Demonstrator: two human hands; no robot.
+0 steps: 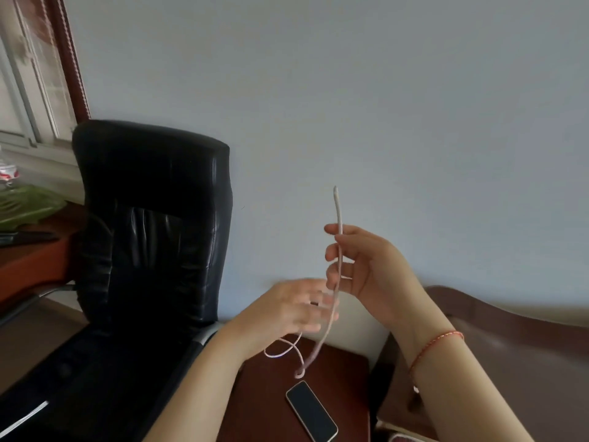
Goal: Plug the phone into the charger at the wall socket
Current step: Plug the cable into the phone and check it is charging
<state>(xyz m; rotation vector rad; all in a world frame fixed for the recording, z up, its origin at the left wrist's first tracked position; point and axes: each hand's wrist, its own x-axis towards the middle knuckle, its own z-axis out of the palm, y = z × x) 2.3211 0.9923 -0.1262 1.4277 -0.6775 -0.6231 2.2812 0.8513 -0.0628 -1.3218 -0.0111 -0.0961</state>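
Observation:
A pale pink charging cable (pixel 338 212) stands upright out of my right hand (pixel 366 263), its connector tip pointing up in front of the wall. My right hand pinches it between thumb and fingers. The cable hangs down past my left hand (pixel 296 309), which is blurred, with fingers spread close to or touching the cable; whether it grips is unclear. Below, the cable loops onto a small dark wooden table (pixel 347 371). A phone (pixel 311 410) with a dark screen and light edge lies face up on that table, apart from both hands. No wall socket or charger block is in view.
A black leather office chair (pixel 149 224) stands left of the small table. A brown headboard or sofa back (pixel 510 339) curves at the right. A desk with green items (pixel 28 202) sits far left under a window. The plain wall (pixel 350 90) fills the back.

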